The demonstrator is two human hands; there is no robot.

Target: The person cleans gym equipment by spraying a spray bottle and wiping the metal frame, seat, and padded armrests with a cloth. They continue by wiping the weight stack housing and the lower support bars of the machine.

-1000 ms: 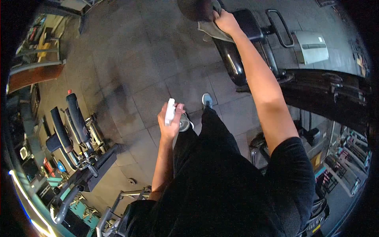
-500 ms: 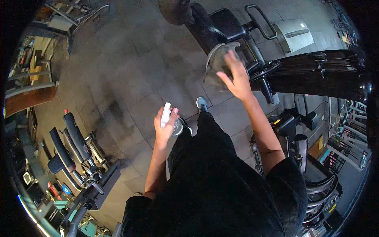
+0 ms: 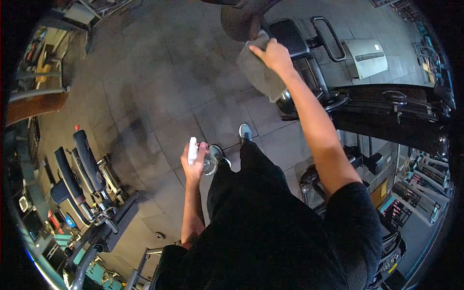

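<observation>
The right hand has closed on a grey cloth beside the far pad; the left hand grips a spray bottle.

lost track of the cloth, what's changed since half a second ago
The right hand, fingers spread before, has moved forward to the dark rounded pad and now grips the grey cloth. The left hand still holds the spray bottle.

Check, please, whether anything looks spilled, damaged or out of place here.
Nothing clearly stands out: left hand grips the spray bottle, right hand the grey cloth. Dark patches mark the floor; stain or shadow, I cannot tell.
</observation>
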